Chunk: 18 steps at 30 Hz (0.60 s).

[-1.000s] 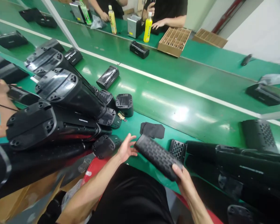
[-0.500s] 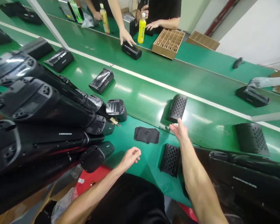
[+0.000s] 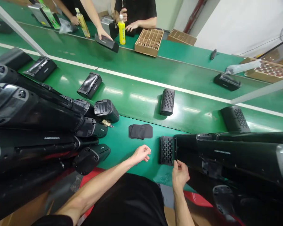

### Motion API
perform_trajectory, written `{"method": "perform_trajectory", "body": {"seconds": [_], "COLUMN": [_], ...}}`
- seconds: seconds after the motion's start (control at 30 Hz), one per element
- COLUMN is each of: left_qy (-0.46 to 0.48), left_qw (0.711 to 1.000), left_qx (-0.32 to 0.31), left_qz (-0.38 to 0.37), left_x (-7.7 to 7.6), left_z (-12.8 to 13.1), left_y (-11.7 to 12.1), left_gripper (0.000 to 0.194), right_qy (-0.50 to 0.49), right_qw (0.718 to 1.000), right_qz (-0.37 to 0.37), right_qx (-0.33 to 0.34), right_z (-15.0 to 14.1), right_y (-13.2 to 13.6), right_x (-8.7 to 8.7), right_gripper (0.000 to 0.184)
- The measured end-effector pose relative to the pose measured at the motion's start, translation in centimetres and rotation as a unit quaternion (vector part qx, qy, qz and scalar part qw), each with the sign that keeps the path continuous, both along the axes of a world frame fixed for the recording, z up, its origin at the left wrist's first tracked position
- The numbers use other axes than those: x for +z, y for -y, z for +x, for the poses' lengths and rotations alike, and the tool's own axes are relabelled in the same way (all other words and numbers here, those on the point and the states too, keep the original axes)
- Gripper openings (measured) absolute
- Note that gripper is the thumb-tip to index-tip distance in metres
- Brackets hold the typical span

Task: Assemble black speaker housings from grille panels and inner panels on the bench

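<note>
My right hand [image 3: 180, 174] pinches the lower end of a thin black panel [image 3: 175, 147], seen almost edge-on. Beside it on the green bench lies a black perforated grille [image 3: 167, 150], which looks like part of a stack. My left hand [image 3: 141, 153] hovers over the bench with its fingers curled in, and nothing shows in them. Just beyond it sits a pile of thin black sheets [image 3: 140, 131]. A black speaker-like housing [image 3: 167, 102] with its perforated side showing stands on the green line past the bench.
Long black housings are stacked at left [image 3: 37, 106] and at right [image 3: 226, 153], flanking my arms. More black units [image 3: 89, 85] lie along the line. Across it, a co-worker's hand [image 3: 103, 33] holds a black unit, near a yellow bottle [image 3: 122, 30] and a divided carton [image 3: 149, 42].
My right hand has come back from near the housing on the line to the grille and now grips a thin panel. The co-worker's black unit is tilted up. My view has shifted right.
</note>
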<state>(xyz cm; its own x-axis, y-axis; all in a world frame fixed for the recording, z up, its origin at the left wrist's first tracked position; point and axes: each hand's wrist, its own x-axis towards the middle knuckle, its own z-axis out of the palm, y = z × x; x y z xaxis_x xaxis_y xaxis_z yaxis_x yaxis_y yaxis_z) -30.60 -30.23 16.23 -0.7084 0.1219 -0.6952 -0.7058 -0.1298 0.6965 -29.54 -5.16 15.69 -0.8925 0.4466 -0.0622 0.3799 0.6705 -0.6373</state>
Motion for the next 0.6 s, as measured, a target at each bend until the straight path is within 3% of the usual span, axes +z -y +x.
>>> {"method": "perform_trajectory", "body": {"seconds": [0.07,0.13,0.23,0.3,0.43,0.6], "left_qy": [-0.008,-0.005,0.013,0.015,-0.036,-0.129], "left_qw": [0.999,0.991,0.961,0.943,0.922,0.903], "left_qx": [0.027,0.068,0.132,0.152,0.146,0.116], "left_qz": [-0.037,-0.113,-0.242,-0.295,-0.357,-0.393], "left_x": [0.1,-0.1,-0.7,-1.0,-0.9,-1.2], "left_z": [1.0,2.4,5.0,6.5,6.8,1.8], "left_y": [1.5,3.5,6.8,8.4,9.1,7.4], "left_gripper": [0.043,0.044,0.044,0.034,0.017,0.021], "right_qy": [-0.006,0.014,0.067,0.098,0.136,0.161], "right_qw": [0.999,0.985,0.934,0.909,0.901,0.905], "right_qz": [-0.009,-0.033,-0.068,-0.066,0.001,0.075], "right_qx": [0.051,0.167,0.346,0.399,0.413,0.386], "right_z": [0.4,0.4,-0.7,-2.0,-5.4,-8.9], "right_y": [0.3,1.5,4.7,7.0,11.6,19.1], "right_x": [0.4,0.4,-0.3,-0.8,-0.9,-1.8], "right_gripper": [0.067,0.062,0.045,0.034,0.029,0.038]}}
